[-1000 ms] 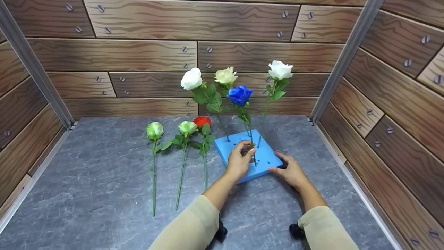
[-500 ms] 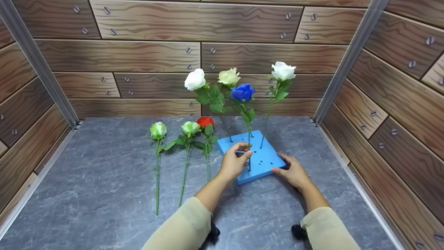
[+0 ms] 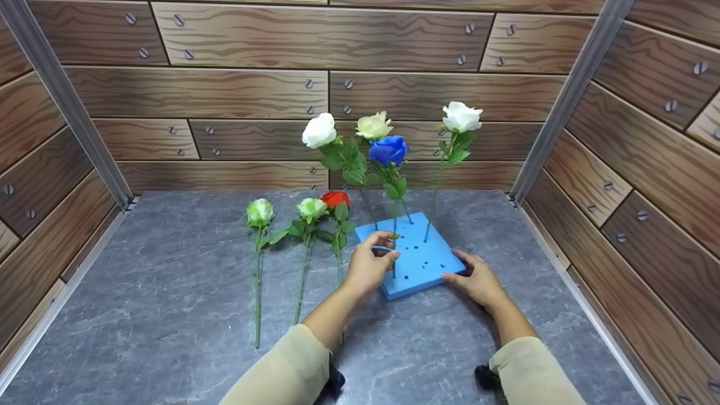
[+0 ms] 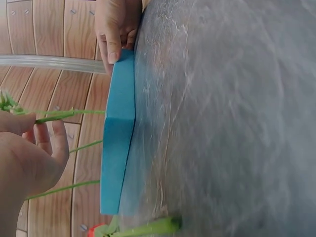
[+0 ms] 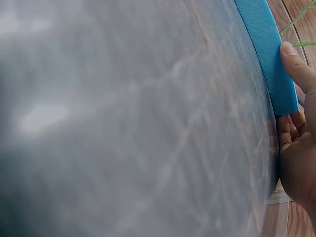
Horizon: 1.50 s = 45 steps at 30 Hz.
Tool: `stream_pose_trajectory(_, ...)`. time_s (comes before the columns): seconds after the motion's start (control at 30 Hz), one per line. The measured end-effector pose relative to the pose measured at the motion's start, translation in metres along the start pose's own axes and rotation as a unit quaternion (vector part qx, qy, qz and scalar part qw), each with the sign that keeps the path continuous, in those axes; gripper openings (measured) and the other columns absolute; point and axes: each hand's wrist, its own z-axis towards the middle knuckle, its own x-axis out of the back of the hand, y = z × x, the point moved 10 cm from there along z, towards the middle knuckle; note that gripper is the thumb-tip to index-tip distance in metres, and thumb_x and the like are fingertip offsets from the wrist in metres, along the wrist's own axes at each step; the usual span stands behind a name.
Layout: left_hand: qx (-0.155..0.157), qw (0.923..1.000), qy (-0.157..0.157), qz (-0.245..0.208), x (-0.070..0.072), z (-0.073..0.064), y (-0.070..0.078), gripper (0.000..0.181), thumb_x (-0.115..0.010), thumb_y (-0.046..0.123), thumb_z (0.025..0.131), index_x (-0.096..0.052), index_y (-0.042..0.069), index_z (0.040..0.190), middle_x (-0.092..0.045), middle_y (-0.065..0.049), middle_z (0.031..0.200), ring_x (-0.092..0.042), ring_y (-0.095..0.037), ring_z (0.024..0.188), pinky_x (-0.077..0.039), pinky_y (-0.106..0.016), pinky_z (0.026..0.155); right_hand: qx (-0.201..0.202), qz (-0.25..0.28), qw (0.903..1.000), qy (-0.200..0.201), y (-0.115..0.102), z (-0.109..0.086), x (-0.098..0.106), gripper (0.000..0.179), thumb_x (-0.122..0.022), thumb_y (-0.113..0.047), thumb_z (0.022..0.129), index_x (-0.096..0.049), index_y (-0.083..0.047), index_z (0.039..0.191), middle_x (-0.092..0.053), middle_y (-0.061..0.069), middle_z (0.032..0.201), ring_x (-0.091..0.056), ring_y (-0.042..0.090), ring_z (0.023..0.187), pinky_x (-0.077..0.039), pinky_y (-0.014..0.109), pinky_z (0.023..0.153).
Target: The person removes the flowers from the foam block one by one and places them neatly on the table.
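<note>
My left hand [image 3: 368, 267] pinches the green stem of a blue rose [image 3: 388, 150] between thumb and fingers. The rose stands nearly upright above the near left part of a blue foam block [image 3: 436, 253] with small holes. Whether the stem's lower end touches the block or sits in a hole, I cannot tell. In the left wrist view the pinched stem [image 4: 59, 117] shows clearly. My right hand [image 3: 475, 281] grips the block's right corner, its thumb [image 5: 294, 61] on one side and fingers beyond the edge. Two white roses [image 3: 319, 130] and a cream rose [image 3: 374, 126] stand in the block.
Left of the block, two green-white roses [image 3: 260, 212] and a red rose [image 3: 336, 199] lie on the grey marbled tabletop [image 3: 185, 270], stems toward me. Wood-patterned walls [image 3: 236, 93] enclose the back and sides.
My left hand has moved left with the blue rose, and its stem's lower end has shifted toward the block's near left corner. The right hand keeps its hold. The head view shifts slightly.
</note>
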Motion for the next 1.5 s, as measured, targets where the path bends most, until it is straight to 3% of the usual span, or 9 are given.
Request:
stream_pose_trajectory(0.3, -0.006, 0.9995, 0.014, 0.026, 0.015, -0.007, 0.005, 0.035, -0.072, 0.006, 0.104, -0.069, 0.015, 0.137, -0.067, -0.009, 0.120, -0.067, -0.016, 0.102, -0.066, -0.033, 0.082, 0.001, 0.005, 1.0000, -0.008, 0.000, 0.000, 0.001, 0.088, -0.081, -0.039, 0.099, -0.038, -0.011, 0.169, -0.036, 0.028, 0.169, -0.049, 0.047, 0.149, -0.045, 0.061, 0.123)
stream_pose_trajectory(0.73, -0.023, 0.9959, 0.030, 0.082, 0.033, -0.017, 0.014, 0.038, -0.073, 0.005, 0.102, -0.069, 0.017, 0.138, -0.070, -0.009, 0.116, -0.068, -0.017, 0.098, -0.063, -0.032, 0.078, -0.010, 0.005, 0.9999, -0.005, 0.000, 0.000, -0.002, 0.087, -0.083, -0.037, 0.098, -0.039, -0.011, 0.169, -0.036, 0.029, 0.168, -0.052, 0.046, 0.145, -0.048, 0.057, 0.119)
stream_pose_trajectory(1.0, -0.028, 0.9945, 0.020, 0.099, 0.049, -0.022, 0.020, 0.042, -0.072, 0.005, 0.103, -0.065, 0.016, 0.143, -0.068, -0.010, 0.119, -0.069, -0.021, 0.102, -0.063, -0.032, 0.079, -0.006, 0.002, 1.0000, -0.006, 0.002, -0.003, 0.000, 0.088, -0.082, -0.039, 0.098, -0.039, -0.011, 0.169, -0.036, 0.029, 0.168, -0.052, 0.047, 0.146, -0.049, 0.060, 0.119)
stream_pose_trajectory(1.5, -0.034, 0.9916, 0.037, 0.120, 0.094, -0.036, 0.022, 0.044, -0.073, 0.006, 0.103, -0.063, 0.014, 0.145, -0.068, -0.014, 0.119, -0.072, -0.019, 0.097, -0.065, -0.035, 0.080, -0.005, 0.005, 1.0000, -0.001, 0.002, 0.000, 0.000, 0.088, -0.083, -0.040, 0.097, -0.040, -0.012, 0.169, -0.038, 0.028, 0.168, -0.052, 0.047, 0.146, -0.048, 0.059, 0.119)
